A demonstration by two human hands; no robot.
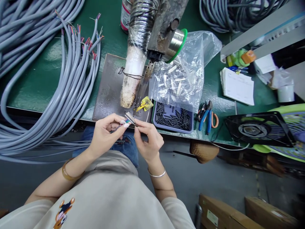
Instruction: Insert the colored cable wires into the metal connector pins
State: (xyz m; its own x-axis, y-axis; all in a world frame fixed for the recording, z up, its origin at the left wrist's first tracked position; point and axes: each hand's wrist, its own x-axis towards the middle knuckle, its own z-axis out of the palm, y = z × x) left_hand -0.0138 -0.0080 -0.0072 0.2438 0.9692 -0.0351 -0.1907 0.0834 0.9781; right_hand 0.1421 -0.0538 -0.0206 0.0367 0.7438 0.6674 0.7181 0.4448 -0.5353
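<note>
My left hand [106, 133] is closed around a small metal connector [130, 117] with coloured wires at its end, held just in front of the bench edge. My right hand [147, 140] pinches the connector's right side with thumb and forefinger. Both hands meet below the tip of a soldering fixture [143, 92] that sits on a dark metal plate [107, 92]. A thin solder wire [151, 105] runs down toward the connector from a green-rimmed solder spool [177, 43].
Bundles of grey cable [71, 82] with stripped coloured ends lie at left on the green bench [43, 73]. A clear bag of metal shells [181, 76], a blue tray of black sleeves [172, 118], blue-handled cutters [206, 116], papers [237, 86] and a small fan [258, 128] lie right.
</note>
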